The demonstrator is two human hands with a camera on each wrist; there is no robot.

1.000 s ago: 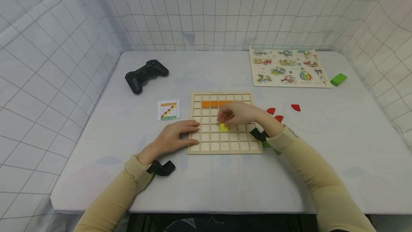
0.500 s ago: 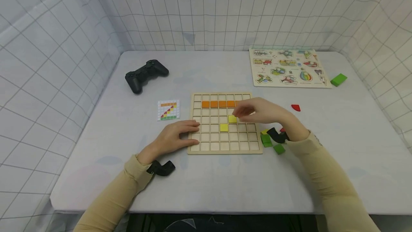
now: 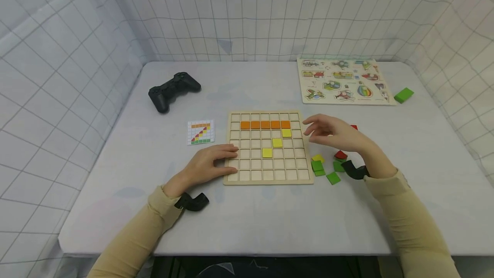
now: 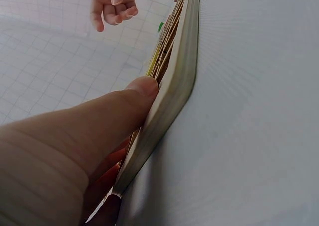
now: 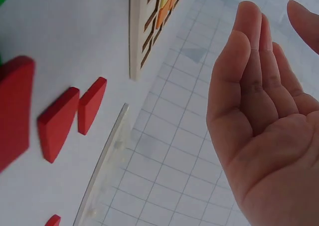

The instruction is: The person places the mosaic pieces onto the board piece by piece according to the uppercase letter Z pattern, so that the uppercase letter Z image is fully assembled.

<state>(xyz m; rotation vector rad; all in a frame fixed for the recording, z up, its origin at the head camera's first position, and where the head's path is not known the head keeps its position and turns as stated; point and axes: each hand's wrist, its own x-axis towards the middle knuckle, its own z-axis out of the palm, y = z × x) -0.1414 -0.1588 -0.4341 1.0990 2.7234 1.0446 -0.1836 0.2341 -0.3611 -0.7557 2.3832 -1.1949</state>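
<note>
A square wooden grid board (image 3: 270, 182) lies on the table. A row of orange tiles (image 3: 265, 125) fills part of its second row. Below, three yellow tiles step down leftward in a diagonal: an upper one (image 3: 287, 133), a middle one (image 3: 277, 143) and a lower one (image 3: 267, 153). My left hand (image 3: 210, 162) rests with extended fingers on the board's left edge; its thumb (image 4: 142, 89) touches the rim in the left wrist view. Just past the board's right edge hovers my right hand (image 3: 335, 134), its fingers gently bent and its palm (image 5: 279, 151) bare in the right wrist view.
Loose green tiles (image 3: 333, 178), a yellow piece (image 3: 318, 158) and red quarter-round pieces (image 5: 60, 123) lie right of the board. A pattern card (image 3: 200, 132) sits left of it. Farther back are a black game controller (image 3: 173, 91), a picture puzzle (image 3: 345, 81) and a green block (image 3: 404, 95).
My right hand has moved right, off the board, uncovering the middle and upper yellow tiles and the end of the orange row. My left hand has stayed on the board's edge.
</note>
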